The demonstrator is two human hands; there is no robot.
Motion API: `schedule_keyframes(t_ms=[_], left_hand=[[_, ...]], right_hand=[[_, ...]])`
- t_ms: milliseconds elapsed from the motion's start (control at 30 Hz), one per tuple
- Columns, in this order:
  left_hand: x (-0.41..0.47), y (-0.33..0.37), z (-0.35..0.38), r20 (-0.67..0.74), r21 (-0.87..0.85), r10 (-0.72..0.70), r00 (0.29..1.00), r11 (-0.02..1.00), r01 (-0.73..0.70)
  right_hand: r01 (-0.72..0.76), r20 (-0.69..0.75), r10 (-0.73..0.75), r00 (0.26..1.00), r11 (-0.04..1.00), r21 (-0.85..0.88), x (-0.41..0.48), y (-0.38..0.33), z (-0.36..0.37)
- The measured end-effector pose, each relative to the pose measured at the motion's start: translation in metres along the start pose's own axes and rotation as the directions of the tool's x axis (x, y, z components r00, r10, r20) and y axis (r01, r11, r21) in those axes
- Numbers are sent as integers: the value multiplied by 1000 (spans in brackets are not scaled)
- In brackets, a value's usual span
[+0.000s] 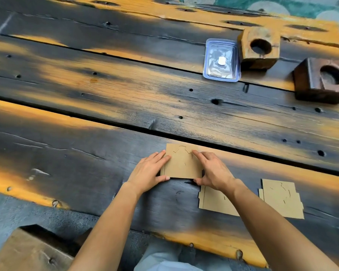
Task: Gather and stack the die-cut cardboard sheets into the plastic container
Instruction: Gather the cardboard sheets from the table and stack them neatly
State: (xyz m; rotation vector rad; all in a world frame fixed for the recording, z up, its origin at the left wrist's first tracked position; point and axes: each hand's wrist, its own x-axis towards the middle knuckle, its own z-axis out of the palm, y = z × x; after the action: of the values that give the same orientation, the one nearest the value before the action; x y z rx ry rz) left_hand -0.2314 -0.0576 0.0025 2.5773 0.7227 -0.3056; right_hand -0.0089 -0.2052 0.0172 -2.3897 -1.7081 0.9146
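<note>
Both hands frame one die-cut cardboard sheet (181, 163) lying flat near the table's (86, 106) front edge. The left hand (148, 173) pinches its left side, fingers spread on top, thumb at the near edge. The right hand (213, 171) presses its right side, forefinger extended. Two more sheets (216, 201) (281, 198) lie rightward. The plastic container (221, 60) sits toward the far right, touching a wooden block (259, 47).

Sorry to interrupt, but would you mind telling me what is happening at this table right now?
A person is gathering die-cut cardboard sheets on a dark wooden table. The left hand and right hand hold one cardboard sheet by its side edges. Two more sheets lie to the right: one partly under the right forearm, another beyond it. The plastic container sits farther back, beside two wooden blocks, and is not yet holding these sheets.
</note>
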Motion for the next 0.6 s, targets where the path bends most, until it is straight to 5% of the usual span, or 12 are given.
schedule_keyframes(t_ms=[600], left_hand=[[13,66,24,34,29,81,996,996,-82]], right_hand=[[-79,-15,79,997,997,-15,-65,48,-10]])
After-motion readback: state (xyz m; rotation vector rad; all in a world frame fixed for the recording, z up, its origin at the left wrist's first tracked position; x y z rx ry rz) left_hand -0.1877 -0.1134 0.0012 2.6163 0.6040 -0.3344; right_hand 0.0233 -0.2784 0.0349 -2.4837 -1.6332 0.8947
